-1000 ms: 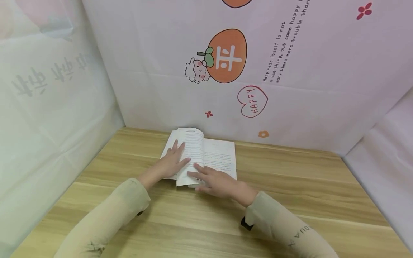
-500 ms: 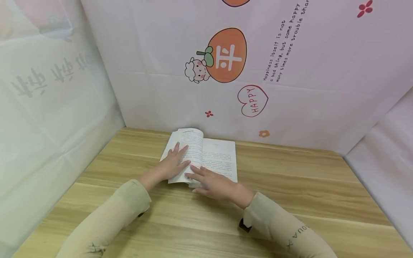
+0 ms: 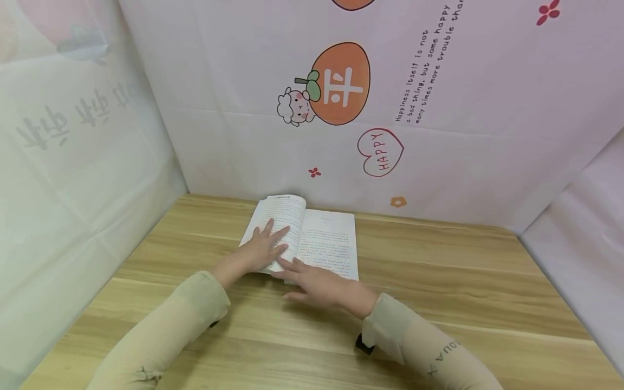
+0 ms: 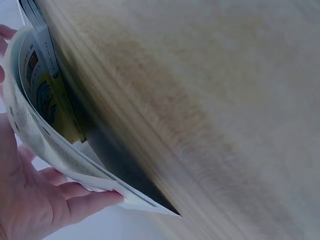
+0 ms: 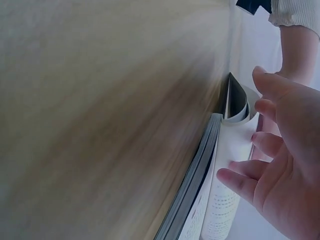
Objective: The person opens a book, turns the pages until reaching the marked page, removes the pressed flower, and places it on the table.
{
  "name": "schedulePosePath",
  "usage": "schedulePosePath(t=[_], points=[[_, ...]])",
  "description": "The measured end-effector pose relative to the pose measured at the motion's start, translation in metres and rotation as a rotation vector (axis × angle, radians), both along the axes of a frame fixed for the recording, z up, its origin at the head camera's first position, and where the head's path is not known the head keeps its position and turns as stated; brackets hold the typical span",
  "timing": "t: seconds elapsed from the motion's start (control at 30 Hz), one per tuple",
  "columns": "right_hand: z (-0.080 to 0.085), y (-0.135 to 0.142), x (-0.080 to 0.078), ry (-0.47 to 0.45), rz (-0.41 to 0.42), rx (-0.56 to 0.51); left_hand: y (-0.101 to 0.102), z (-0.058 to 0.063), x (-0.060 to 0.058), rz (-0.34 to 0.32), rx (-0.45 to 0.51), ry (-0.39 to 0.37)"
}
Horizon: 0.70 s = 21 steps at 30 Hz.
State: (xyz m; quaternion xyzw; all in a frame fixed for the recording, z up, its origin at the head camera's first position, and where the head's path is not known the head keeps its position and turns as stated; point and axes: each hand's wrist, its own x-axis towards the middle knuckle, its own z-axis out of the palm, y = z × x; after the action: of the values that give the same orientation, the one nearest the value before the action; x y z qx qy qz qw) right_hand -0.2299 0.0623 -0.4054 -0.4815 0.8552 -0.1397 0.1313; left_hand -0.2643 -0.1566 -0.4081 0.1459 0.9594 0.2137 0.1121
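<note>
An open book (image 3: 327, 238) with printed pages lies near the back edge of the table in the head view. My left hand (image 3: 258, 252) rests spread on the raised left-hand pages (image 3: 287, 208). In the left wrist view these pages (image 4: 55, 147) bow upward, and a yellow printed part (image 4: 62, 110) shows beneath the curl. At the book's near edge is my right hand (image 3: 319, 284), its fingers extended toward the left. The right wrist view has the right hand (image 5: 285, 150) beside the curled pages (image 5: 227, 170), fingertips at or very near the paper.
The wood-grain table (image 3: 439, 281) spreads to the right and in front of the book. A white printed sheet (image 3: 234, 135) stands right behind it, and another white wall (image 3: 73, 189) rises at the left.
The left-hand pages have gone over farther to the left, baring more of the right page. My left hand has shifted slightly right; my right hand has slid left and toward me.
</note>
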Motion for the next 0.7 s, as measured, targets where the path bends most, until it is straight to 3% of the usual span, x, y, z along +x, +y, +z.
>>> schedulePosePath(t=[0.3,0.7], points=[[-0.0025,-0.0025,0.0022,0.022,0.021,0.019,0.0008,0.0023,0.0013,0.018,-0.090,-0.033],[-0.0015,0.0003,0.0021,0.042,0.022,0.018,0.0007,-0.0024,-0.0021,0.045,-0.120,-0.074]])
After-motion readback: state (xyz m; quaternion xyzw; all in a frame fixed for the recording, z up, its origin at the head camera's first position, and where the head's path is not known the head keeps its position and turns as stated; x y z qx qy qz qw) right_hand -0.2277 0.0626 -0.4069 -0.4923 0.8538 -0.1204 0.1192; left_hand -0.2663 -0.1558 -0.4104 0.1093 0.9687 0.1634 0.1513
